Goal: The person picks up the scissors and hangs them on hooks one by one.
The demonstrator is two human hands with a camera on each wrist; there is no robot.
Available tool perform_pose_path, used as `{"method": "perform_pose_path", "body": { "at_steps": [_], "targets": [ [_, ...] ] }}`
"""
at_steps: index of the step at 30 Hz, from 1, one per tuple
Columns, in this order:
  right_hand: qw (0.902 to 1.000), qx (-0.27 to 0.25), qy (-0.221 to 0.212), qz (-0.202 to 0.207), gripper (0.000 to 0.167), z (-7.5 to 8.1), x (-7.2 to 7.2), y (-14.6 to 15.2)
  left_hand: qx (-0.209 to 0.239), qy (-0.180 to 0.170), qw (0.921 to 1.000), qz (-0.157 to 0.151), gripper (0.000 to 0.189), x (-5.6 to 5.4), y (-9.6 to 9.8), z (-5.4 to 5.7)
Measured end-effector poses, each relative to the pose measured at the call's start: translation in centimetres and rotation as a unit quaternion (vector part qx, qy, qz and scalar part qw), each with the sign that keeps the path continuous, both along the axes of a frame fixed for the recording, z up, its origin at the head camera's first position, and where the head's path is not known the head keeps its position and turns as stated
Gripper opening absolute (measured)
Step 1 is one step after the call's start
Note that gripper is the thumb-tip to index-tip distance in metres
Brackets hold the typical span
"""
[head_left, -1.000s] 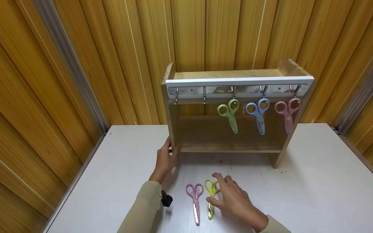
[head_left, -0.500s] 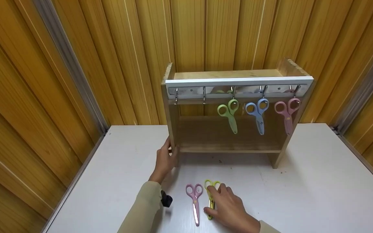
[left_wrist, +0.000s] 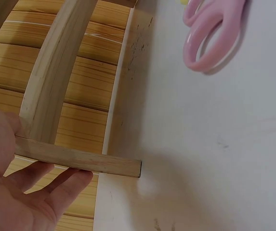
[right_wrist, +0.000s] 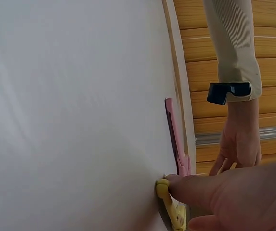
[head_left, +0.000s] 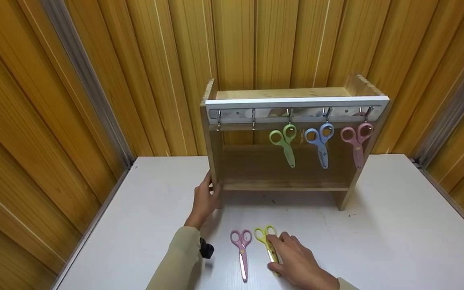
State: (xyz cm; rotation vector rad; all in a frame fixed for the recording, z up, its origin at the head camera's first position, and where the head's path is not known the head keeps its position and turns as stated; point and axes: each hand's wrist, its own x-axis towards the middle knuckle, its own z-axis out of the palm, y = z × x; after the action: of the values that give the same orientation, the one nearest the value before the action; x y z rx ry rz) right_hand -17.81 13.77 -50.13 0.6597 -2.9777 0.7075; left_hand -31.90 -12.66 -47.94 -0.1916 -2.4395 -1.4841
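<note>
- By our reckoning more than half is done: three scissors hang along the front of the rack (head_left: 248,169), the green scissors (head_left: 287,147) at its middle, the blue scissors (head_left: 321,143) farther right and the pink scissors (head_left: 357,143) at its right end.
- What is left, we judge, is two scissors on the counter (head_left: 409,241) in front of the rack: the mauve scissors (head_left: 243,251) and, just right of them, the yellow scissors (head_left: 266,241). Two hooks (head_left: 253,119) at the rack's left carry nothing.
- We see the right grip (head_left: 296,259) in front of the rack, pinching the yellow scissors between thumb and fingers; the left grip (head_left: 204,201) holds the rack's left side.
- Only the head view gives us the hooks and the hanging scissors.
- The left wrist view shows us what the head view partly hides: thumb and fingers on opposite faces of the rack's side panel (left_wrist: 109,164).
- The right wrist view shows us the thumb against one end of the yellow scissors, low by the counter.
</note>
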Motion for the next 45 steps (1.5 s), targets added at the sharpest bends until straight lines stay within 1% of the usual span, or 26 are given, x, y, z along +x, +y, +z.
{"method": "perform_pose_path", "body": {
  "at_steps": [6,8,13,17,22,26,29,36,40,45],
  "targets": [
    [0.9998,0.006,0.015,-0.014,0.063,0.1,0.4,1.8,0.003,-0.001,1.0,-0.002,0.058,0.0,-0.1,-0.1],
    [0.9996,0.006,0.012,-0.027,0.057,0.2,0.4,2.2,0.002,0.003,1.0,-0.004,0.058,-0.1,-0.1,-0.1],
    [0.9991,0.012,0.007,-0.04,0.038,0.4,0.0,2.9,0.002,0.005,1.0,-0.008,0.058,-0.2,-0.2,-0.1],
    [0.9984,0.018,0.017,-0.051,0.03,0.3,-0.2,3.2,0.004,0.006,0.9999,-0.007,0.058,-0.1,-0.1,-0.1],
    [0.998,0.017,0.039,-0.046,0.025,0.1,-0.4,3.6,-0.003,0.021,0.9998,-0.004,0.058,0.1,0.0,-0.1],
    [0.9982,0.011,0.044,-0.04,0.024,0.0,-0.5,3.7,-0.002,0.011,0.9999,0.001,0.059,0.1,0.1,0.0],
    [0.9986,0.008,0.035,-0.039,0.024,0.1,-0.5,3.8,0.002,-0.002,1.0,0.003,0.061,0.0,0.1,0.0],
    [0.9977,-0.028,-0.014,-0.059,0.024,0.4,-0.8,3.8,0.01,-0.008,0.9999,0.0,0.061,0.0,0.1,0.0],
    [0.9975,-0.017,-0.024,-0.064,0.021,0.5,-1.1,3.9,0.014,-0.007,0.9999,-0.004,0.062,0.1,0.1,-0.1],
    [0.9976,-0.012,-0.034,-0.059,0.019,0.7,-1.4,4.1,0.017,-0.012,0.9998,-0.004,0.062,0.0,0.0,-0.1]
  ]
}}
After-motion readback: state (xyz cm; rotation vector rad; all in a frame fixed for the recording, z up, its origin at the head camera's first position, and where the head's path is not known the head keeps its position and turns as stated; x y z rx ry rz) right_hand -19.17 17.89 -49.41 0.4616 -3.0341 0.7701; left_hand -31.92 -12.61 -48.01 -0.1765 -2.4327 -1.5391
